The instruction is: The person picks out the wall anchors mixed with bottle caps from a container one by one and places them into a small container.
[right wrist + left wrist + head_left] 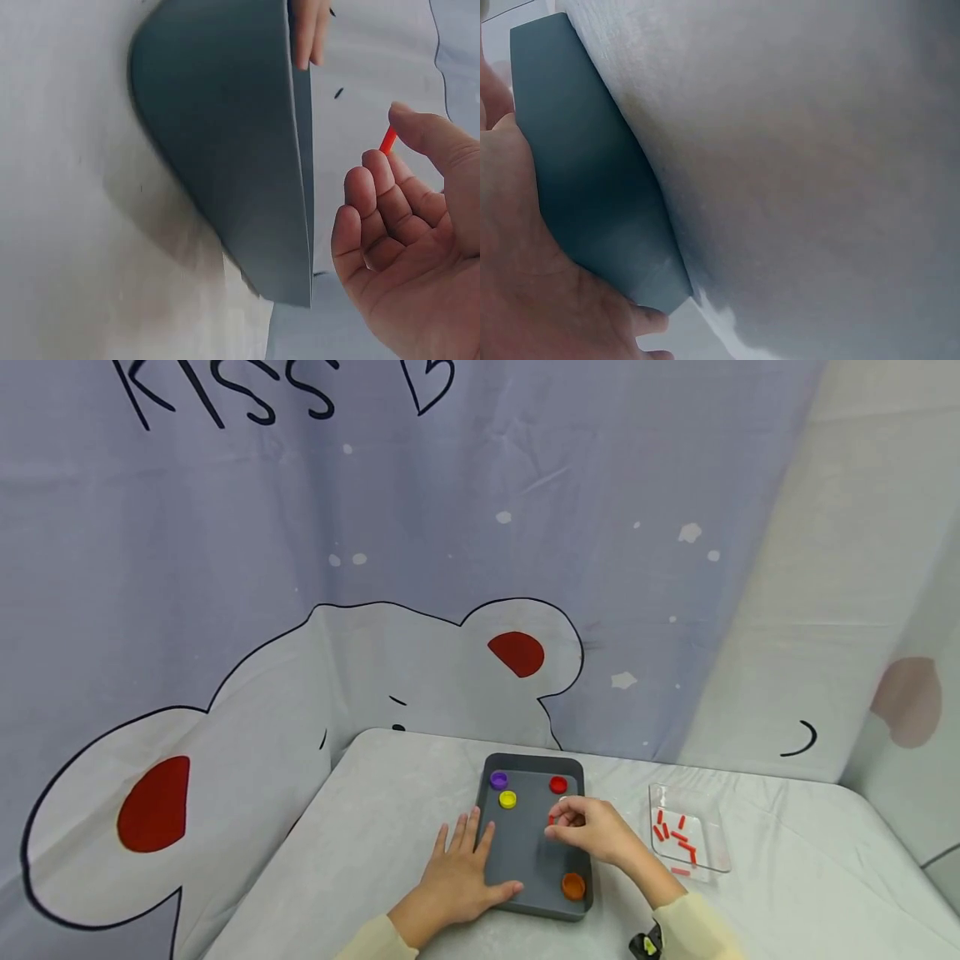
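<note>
My right hand (592, 831) is over the grey tray (525, 868), pinching a small red stick (388, 140) between thumb and fingertip. The stick shows clearly in the right wrist view. With fingers spread, my left hand (456, 878) rests on the tray's near left side. Inside the tray are small round cups: purple (498, 780) and yellow (507, 799) at the far left, red (558, 785) at the far right, orange (573, 886) at the near right. A pale round piece is mostly hidden behind the right hand's fingers.
To the right of the tray stands a clear plastic box (716, 847) with several red sticks (678, 837) in it. The table has a white cloth (360, 860), and a printed curtain (450, 527) hangs behind it. A black object (645, 943) shows beside the right sleeve.
</note>
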Motion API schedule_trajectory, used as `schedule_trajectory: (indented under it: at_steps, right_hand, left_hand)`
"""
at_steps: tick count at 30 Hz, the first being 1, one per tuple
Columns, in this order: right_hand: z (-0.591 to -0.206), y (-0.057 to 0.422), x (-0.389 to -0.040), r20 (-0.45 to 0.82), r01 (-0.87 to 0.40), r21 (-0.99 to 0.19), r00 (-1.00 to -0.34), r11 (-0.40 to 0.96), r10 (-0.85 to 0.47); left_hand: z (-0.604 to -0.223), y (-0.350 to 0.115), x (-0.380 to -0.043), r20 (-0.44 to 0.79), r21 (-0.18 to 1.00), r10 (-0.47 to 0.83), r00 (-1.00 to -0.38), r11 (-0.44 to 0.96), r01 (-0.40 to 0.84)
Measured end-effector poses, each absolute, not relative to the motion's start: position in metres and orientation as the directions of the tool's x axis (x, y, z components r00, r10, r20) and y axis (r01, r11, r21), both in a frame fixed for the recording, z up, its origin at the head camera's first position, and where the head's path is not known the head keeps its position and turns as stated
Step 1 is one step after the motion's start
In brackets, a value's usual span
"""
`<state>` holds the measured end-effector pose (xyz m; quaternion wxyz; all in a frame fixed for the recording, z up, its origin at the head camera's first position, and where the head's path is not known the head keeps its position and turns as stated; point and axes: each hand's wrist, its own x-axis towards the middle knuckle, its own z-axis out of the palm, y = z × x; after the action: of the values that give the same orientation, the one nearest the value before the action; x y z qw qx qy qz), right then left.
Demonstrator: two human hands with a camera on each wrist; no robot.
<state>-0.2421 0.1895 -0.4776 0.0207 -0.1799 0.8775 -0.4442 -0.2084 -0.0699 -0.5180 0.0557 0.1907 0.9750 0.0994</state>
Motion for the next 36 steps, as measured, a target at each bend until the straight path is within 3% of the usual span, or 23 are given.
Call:
schedule_trajectory:
  at_steps: [36]
  right_hand:
    - [-0.453, 0.325, -0.213, 0.045, -0.086, -0.827, -0.995, 0.555, -0.088]
  left_hand:
    - [-0.519, -0.07, -0.21, -0.064, 0.232, 0.394, -0.917, 0.9, 0.37]
